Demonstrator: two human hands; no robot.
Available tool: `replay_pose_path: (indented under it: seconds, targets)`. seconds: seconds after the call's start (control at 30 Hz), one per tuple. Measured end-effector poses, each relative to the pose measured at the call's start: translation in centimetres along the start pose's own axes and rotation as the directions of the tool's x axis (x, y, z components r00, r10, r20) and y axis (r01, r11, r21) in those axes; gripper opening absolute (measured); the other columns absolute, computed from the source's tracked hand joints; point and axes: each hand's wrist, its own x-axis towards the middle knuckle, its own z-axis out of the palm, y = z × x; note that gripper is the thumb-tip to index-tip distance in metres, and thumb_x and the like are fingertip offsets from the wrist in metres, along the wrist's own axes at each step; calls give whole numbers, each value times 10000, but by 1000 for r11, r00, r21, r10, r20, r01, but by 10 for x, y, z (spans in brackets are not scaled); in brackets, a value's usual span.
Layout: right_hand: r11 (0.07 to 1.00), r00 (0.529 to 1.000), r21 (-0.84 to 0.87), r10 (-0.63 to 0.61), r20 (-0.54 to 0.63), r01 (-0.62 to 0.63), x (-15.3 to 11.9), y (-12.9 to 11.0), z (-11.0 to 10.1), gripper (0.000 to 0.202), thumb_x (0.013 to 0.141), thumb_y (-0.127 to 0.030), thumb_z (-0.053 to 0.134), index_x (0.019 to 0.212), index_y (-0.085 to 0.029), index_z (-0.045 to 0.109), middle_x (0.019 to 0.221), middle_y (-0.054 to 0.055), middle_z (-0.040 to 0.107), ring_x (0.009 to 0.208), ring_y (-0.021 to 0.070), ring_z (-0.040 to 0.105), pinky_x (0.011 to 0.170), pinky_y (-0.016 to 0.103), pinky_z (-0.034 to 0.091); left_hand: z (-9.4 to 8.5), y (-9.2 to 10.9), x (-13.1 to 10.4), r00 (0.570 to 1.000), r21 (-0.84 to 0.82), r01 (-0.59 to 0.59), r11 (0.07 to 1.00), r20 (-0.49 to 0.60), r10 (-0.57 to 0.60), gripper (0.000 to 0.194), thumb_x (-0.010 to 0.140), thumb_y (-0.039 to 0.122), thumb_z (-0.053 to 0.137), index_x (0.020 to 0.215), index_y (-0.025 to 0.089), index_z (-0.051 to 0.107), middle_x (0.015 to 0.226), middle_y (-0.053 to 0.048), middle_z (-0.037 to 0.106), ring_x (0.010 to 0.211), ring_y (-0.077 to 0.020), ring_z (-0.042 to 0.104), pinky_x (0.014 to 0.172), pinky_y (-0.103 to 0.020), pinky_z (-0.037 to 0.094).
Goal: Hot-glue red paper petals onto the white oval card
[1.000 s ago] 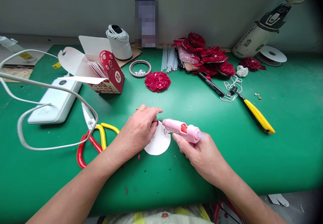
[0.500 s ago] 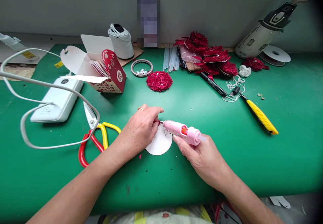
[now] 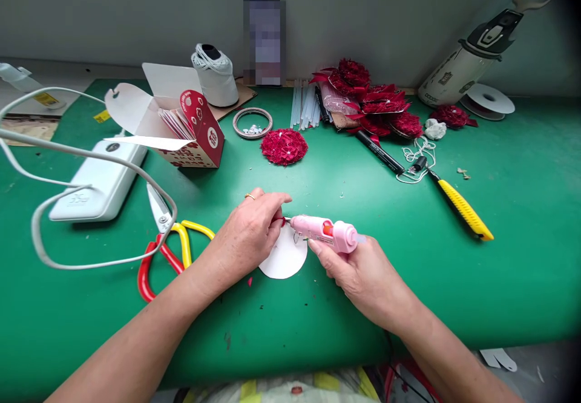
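My right hand [image 3: 358,276] is wrapped round a pink hot glue gun [image 3: 318,231], its nozzle pointing left. The nozzle tip meets a small piece of red ribbon [image 3: 284,221] pinched in my left hand [image 3: 254,224]; most of the ribbon is hidden by my fingers. Under both hands lies a white paper disc [image 3: 285,259] with a dark drawn mark near the glue gun. Beyond them, a round red ribbon flower [image 3: 284,147] rests on the green table [image 3: 345,354].
Red-and-yellow scissors [image 3: 167,239] lie by my left forearm, near a white power bank [image 3: 100,179] with a looping cable. An open card box [image 3: 195,143], glue sticks [image 3: 305,105], stacked red flowers [image 3: 372,97], a marker [image 3: 379,153] and a yellow-handled cutter [image 3: 463,206] sit around.
The whole view has shifted slightly left. Both hands, the glue gun, the red ribbon and the paper disc keep nearly the same positions relative to each other.
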Motion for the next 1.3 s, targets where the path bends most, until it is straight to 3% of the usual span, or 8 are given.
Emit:
replay_pose_path:
  seconds: [0.27, 0.53, 0.7, 1.3]
  targets:
    - [1000, 1000, -24, -1, -10, 1, 0, 1, 0, 347, 945, -443, 478, 747, -184, 595, 587, -44, 390, 503, 90, 300, 432, 216, 240, 0, -1, 1, 1000, -10, -1, 1000, -4, 1, 296, 852, 65, 489, 1131, 157, 529, 773, -22, 636, 770, -196, 547, 706, -318, 443]
    - [1000, 1000, -13, -7, 0, 7, 0, -1, -2, 318, 945, -414, 485, 937, -178, 698, 600, -41, 412, 509, 95, 331, 441, 209, 270, 0, -1, 1, 1000, -21, 13, 1000, -7, -13, 291, 850, 67, 477, 1117, 167, 536, 768, -21, 638, 767, -193, 551, 707, -321, 442]
    - [1000, 999, -8, -18, 36, 18, -2, -5, -4, 363, 950, -399, 482, 1181, -213, 691, 609, -45, 409, 517, 97, 320, 465, 203, 297, 0, 0, 2, 1000, -32, 12, 999, -2, -12, 298, 845, 63, 483, 1121, 159, 538, 745, -16, 637, 764, -198, 546, 706, -321, 444]
    - [999, 997, 44, 15, 74, -18, -7, -7, 1, 402, 962, -415, 476, 1284, -235, 635, 619, -48, 436, 495, 77, 330, 419, 186, 253, -4, 1, 3, 997, -74, 46, 996, 71, -41, 371, 806, 42, 491, 1158, 151, 536, 790, -29, 644, 829, -217, 539, 750, -341, 440]
